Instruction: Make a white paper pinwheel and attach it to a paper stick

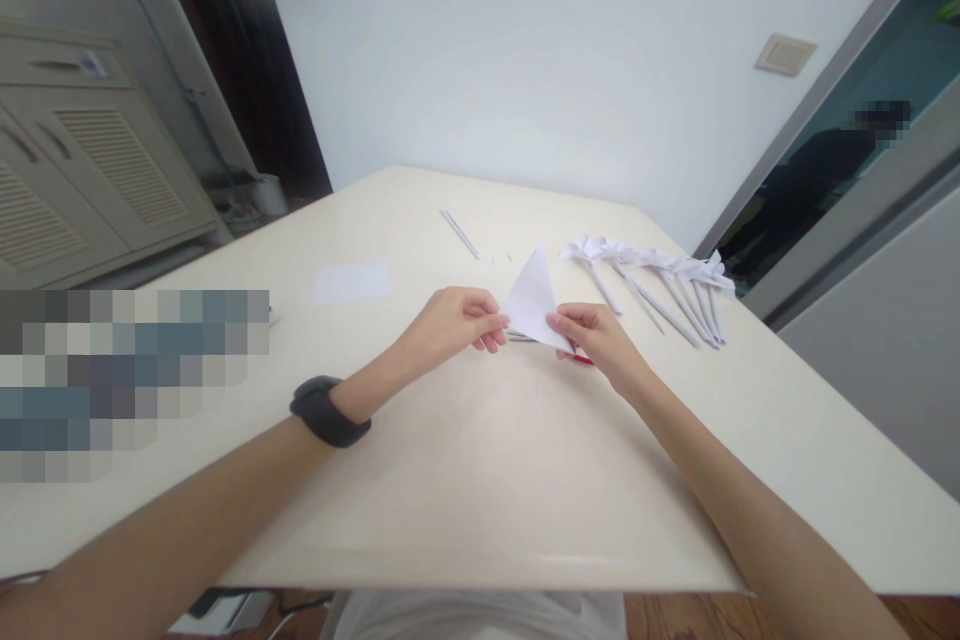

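Observation:
Between my hands is a white sheet of paper in a triangle shape, its point upward. My left hand pinches its left corner between thumb and fingers. At the lower right edge, my right hand pinches the same paper. Behind and below the paper lies a pair of scissors with a red handle, mostly hidden. To the right, several white paper pinwheels on rolled paper sticks lie in a row.
A flat white paper piece lies left on the cream table. Two thin paper sticks and tiny scraps lie toward the back. A wall stands behind the table. A person in dark clothing is beyond the doorway at right.

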### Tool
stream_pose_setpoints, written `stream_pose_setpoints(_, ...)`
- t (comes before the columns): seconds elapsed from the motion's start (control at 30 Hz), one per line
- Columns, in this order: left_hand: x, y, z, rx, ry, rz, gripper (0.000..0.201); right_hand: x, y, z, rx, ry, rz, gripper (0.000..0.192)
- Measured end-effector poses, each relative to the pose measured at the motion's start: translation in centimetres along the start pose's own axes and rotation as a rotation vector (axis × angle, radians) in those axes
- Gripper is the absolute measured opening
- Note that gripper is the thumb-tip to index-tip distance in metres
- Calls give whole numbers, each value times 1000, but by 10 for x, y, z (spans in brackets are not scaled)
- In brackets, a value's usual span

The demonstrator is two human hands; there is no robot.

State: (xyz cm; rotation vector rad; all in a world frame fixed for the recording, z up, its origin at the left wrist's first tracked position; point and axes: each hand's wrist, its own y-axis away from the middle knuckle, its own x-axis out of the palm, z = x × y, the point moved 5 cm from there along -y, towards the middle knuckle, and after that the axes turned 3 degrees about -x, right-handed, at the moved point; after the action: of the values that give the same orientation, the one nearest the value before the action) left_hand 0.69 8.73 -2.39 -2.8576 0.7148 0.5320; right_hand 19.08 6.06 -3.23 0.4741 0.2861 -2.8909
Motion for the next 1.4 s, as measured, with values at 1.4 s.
stream_pose_setpoints(1.4,20,7,-4,-177,156,278,20,5,4,10,29,-179,72,27)
